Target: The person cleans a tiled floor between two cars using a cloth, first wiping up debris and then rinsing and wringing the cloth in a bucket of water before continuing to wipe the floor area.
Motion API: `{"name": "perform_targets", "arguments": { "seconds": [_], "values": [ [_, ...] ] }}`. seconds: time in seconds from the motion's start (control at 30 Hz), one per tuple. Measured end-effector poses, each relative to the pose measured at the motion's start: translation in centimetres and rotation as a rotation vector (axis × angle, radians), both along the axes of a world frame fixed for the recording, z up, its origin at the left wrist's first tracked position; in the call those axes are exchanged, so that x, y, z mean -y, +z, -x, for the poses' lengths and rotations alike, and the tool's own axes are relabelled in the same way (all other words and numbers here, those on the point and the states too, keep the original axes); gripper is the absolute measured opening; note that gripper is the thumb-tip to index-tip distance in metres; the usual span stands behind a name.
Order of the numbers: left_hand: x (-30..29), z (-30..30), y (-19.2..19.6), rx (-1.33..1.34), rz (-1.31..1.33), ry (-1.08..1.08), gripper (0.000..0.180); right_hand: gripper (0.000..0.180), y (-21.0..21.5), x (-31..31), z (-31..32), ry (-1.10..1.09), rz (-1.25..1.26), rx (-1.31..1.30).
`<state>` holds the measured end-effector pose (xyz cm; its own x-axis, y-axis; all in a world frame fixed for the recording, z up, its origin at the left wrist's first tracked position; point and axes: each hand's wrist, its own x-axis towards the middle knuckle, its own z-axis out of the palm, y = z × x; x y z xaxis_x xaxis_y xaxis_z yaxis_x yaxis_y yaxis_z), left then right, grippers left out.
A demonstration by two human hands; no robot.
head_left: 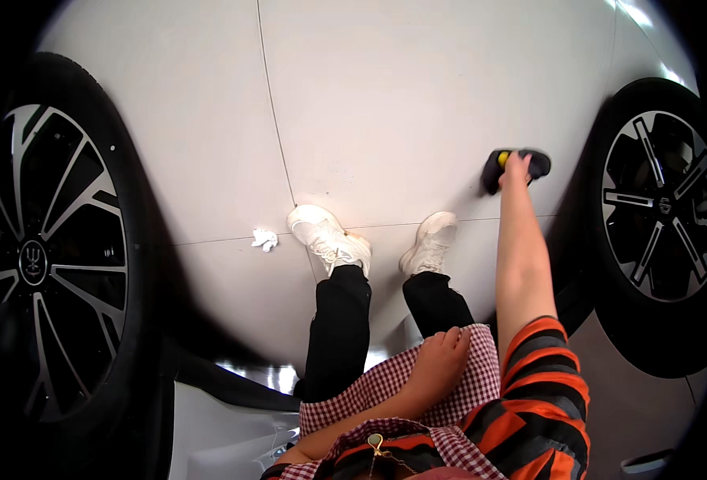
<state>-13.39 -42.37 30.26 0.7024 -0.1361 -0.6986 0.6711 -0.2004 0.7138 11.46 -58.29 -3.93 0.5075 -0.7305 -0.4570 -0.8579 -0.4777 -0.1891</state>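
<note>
Out in front on the right, my right hand (516, 170) is closed on a small black object with a yellow part (539, 163). Its exact kind is not clear from this angle. It is held above or against the pale floor (401, 104), near the wheel (664, 206) on the right; I cannot tell whether it touches the floor. My left arm crosses my body, and my left hand (441, 364) lies on the red-and-white checked apron (377, 388) over my thigh. Nothing shows in its fingers, which rest on the cloth.
A large car wheel (35, 260) stands close on the left, with a pale car body panel (221, 424) below it. One crumpled white tissue (265, 239) lies on the floor beside my white shoe (321, 236). Thin dark joint lines cross the floor.
</note>
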Motion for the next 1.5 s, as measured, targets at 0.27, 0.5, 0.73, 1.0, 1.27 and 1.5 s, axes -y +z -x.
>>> {"name": "perform_targets", "arguments": {
  "seconds": [0.27,0.5,0.73,1.0,1.27,1.5],
  "values": [
    [-0.1,0.8,-1.0,-0.066,-0.009,0.006,0.036,0.047,2.0,-28.1,-3.6,1.264,0.274,0.321],
    [0.7,0.1,-2.4,-0.09,0.114,0.123,0.014,0.034,3.9,-31.5,13.4,2.163,-0.171,0.092],
    [-0.3,0.1,-2.4,-0.083,-0.036,-0.131,0.035,0.04,2.9,-27.8,-8.1,1.629,0.052,0.35],
    [-1.8,-2.3,-0.4,-0.062,0.011,-0.241,0.042,0.045,0.2,6.0,-20.3,0.971,0.375,0.254],
    [-0.1,-0.6,0.9,0.008,0.023,-0.251,0.044,0.066,0.3,20.1,10.7,-0.124,0.046,-0.198],
    [-1.4,1.4,0.6,-0.02,0.058,-0.196,0.043,0.048,-0.4,-0.8,-1.4,0.411,0.388,0.039]
  ]
}}
